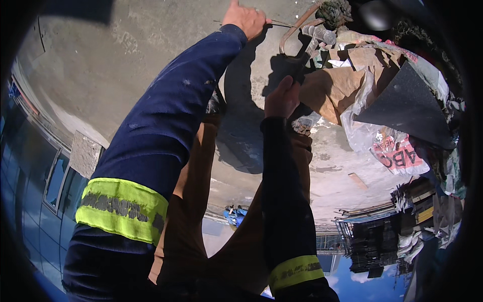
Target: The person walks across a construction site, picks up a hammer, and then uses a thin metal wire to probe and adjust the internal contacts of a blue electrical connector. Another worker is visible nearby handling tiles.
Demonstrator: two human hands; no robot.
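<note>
Fingers of left hand pinch a thin wire; right hand grips a dark tool near the debris pile on the concrete slab. Risk: wire slipping or poking the hand.

Person's clothing: dark navy long sleeves on both arms, each ringed by a fluorescent yellow-green reflective band with a worn grey central stripe; brown trousers below. Left hand and right hand are bare, ungloved.
</note>
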